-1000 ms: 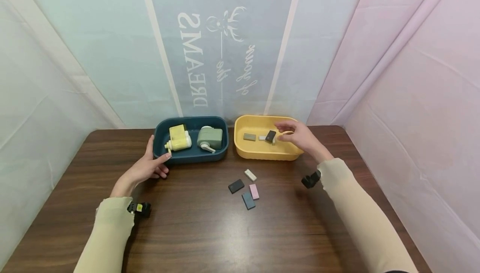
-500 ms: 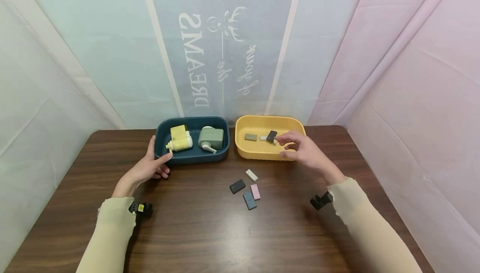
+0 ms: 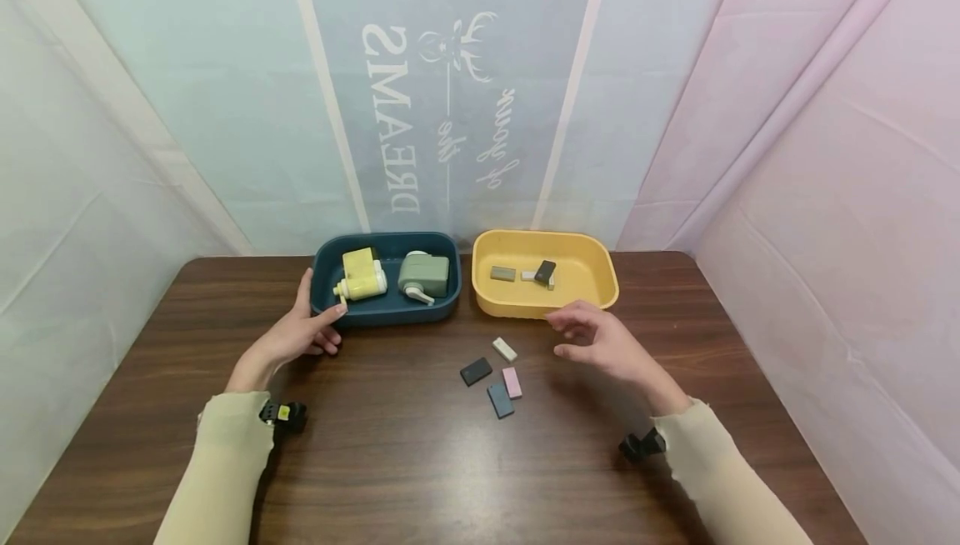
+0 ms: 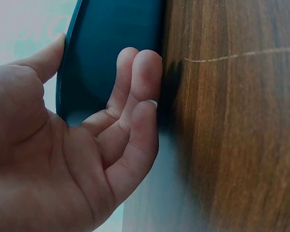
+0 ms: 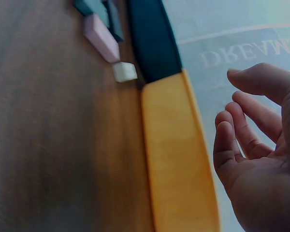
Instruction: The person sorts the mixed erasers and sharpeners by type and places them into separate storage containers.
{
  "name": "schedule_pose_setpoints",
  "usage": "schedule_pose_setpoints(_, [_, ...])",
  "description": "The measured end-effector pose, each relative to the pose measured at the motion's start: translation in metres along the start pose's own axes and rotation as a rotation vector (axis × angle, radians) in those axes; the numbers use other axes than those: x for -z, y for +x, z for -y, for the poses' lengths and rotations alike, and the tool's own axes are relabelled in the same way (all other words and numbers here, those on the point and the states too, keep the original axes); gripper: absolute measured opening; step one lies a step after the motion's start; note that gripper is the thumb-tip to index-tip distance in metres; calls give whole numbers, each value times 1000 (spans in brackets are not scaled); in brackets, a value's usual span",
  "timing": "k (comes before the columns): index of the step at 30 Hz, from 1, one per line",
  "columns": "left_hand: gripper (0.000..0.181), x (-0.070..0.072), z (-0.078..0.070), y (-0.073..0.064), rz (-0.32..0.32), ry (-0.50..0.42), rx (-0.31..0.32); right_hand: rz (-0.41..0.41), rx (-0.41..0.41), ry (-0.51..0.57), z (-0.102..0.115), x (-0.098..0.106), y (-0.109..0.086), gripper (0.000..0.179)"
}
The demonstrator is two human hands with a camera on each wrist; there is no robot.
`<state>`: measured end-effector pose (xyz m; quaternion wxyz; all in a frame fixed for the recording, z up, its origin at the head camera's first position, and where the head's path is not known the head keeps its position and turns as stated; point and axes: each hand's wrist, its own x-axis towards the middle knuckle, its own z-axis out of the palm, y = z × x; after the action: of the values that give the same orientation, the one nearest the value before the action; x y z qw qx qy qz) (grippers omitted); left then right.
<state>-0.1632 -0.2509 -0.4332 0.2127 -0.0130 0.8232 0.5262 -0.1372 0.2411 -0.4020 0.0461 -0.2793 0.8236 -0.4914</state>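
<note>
My left hand [image 3: 288, 338] grips the left corner of a dark blue bin [image 3: 397, 317], thumb over the near rim and other fingers bent outside its wall. Inside that bin are a yellow device [image 3: 363, 275] and a green device [image 3: 424, 273] with a white crank-like arm. My right hand [image 3: 607, 345], holding nothing, hovers by the front rim of the yellow bin [image 3: 585, 270], its fingers loosely bent and thumb apart. To its left on the table lie small eraser-like blocks: white [image 3: 505, 350], black [image 3: 476, 372], pink [image 3: 512, 382] and blue-grey [image 3: 500, 401].
The yellow bin holds several similar blocks, among them a black one [image 3: 545, 272] lying across others and an olive one [image 3: 502, 273]. Both bins stand side by side at the back of the brown wooden table [image 3: 405, 462], before a printed cloth [image 3: 442, 137].
My right hand has drawn back out of the yellow bin towards me, down to its front rim. The left hand stays at the blue bin. The blocks lie as before.
</note>
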Motion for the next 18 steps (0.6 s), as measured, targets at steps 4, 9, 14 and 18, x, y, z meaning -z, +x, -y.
schedule_pose_setpoints(4, [102,0,1,1,6,-5,-1,38,-11,-44,3,-13,-5,42])
schedule_pose_setpoints(9, [100,0,3,1,4,-4,-5,86,-31,-96,-18,-27,-9,44])
schedule_pose_setpoints(14, [99,0,3,1,2,-9,-1,146,-31,-119,-31,-35,-11,45])
schedule_pose_setpoints(18, [101,1,2,0,0,-13,-2,182,-16,-135,-34,-40,-11,45])
